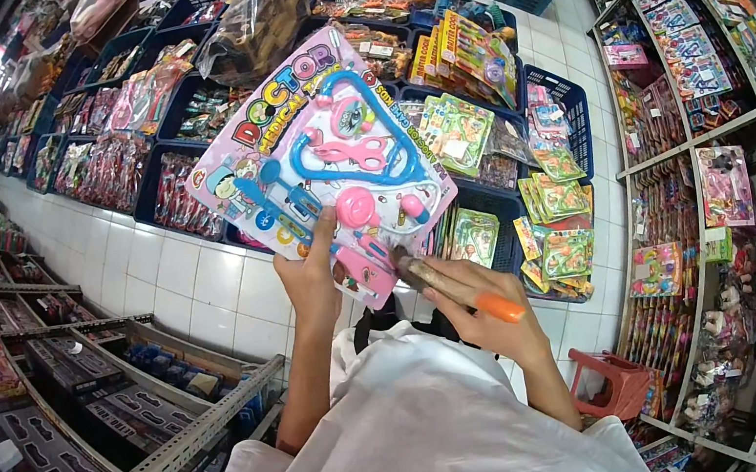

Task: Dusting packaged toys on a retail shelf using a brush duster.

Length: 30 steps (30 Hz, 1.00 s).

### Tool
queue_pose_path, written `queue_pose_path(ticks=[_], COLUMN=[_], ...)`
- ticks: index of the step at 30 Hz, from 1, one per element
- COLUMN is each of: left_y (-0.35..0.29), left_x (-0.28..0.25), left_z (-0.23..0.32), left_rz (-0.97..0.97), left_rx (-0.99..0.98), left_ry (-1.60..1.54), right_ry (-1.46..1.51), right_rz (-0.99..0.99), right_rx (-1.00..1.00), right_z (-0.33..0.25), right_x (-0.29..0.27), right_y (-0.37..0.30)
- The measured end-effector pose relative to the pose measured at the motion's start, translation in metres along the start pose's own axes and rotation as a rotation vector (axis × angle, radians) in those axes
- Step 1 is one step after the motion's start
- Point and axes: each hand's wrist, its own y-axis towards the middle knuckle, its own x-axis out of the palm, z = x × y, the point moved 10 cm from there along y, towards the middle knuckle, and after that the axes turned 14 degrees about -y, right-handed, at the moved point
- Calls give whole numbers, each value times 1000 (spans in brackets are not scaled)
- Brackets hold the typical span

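A pink blister card toy doctor set (349, 166) is tilted in front of me, carrying a blue stethoscope, pink scissors and other plastic pieces. My left hand (312, 271) grips its lower left edge, thumb on the front. In my right hand (489, 312) is a long, worn brown hand tool with an orange end (440, 282); its exact kind does not show. The tool's dark front end is at the card's lower right edge. Whether it touches the card I cannot tell.
Blue plastic baskets (564, 98) full of packaged toys stand on the white tiled floor (198, 284). A clear bag of brown items (260, 22) lies on them. Shelves of toys (716, 123) line the right, a metal rack (167, 467) the left. A red stool (609, 384) stands at lower right.
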Motion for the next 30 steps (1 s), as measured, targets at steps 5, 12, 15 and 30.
queue_pose_path(ticks=[5,12,15,30], left_y=[2,-3,0,4], left_x=[-1,13,4,0], left_z=[3,10,18,15], left_rz=[-3,-76,-35,-23], left_rx=[13,38,52,15], left_ry=[-48,-88,-106,-109], right_ry=[13,-279,-326,-87], right_rz=[203,251,193,368], right_rx=[-112,-124,-75,-350], right_z=[-18,-11,9,-44], right_x=[-31,-10,0,-45], right_y=[3,7,0,-2])
